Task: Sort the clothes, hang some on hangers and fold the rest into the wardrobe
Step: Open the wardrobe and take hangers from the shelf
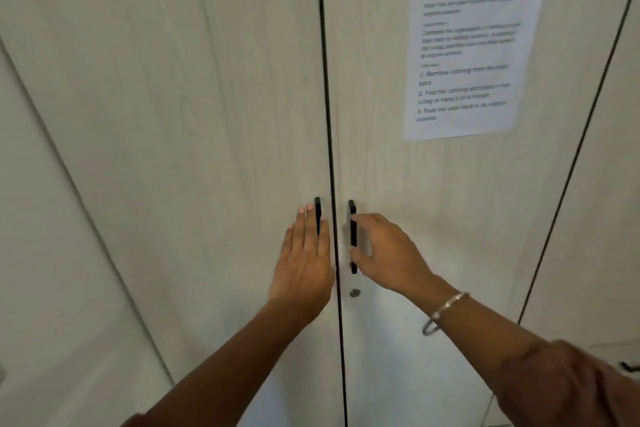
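Note:
A pale wood-grain wardrobe fills the view, its left door [194,114] and right door [415,191] both closed, with a dark seam between them. Each door has a black vertical handle beside the seam. My left hand [304,260] lies flat with its fingers straight and apart over the left handle [317,206]. My right hand [388,250] curls around the right handle [352,218], thumb below and fingers above. No clothes or hangers are in view.
A printed instruction sheet [474,42] is taped to the upper right door. A small round lock [354,293] sits below the right handle. Another wardrobe panel [609,184] stands at the right, and a plain wall at the left.

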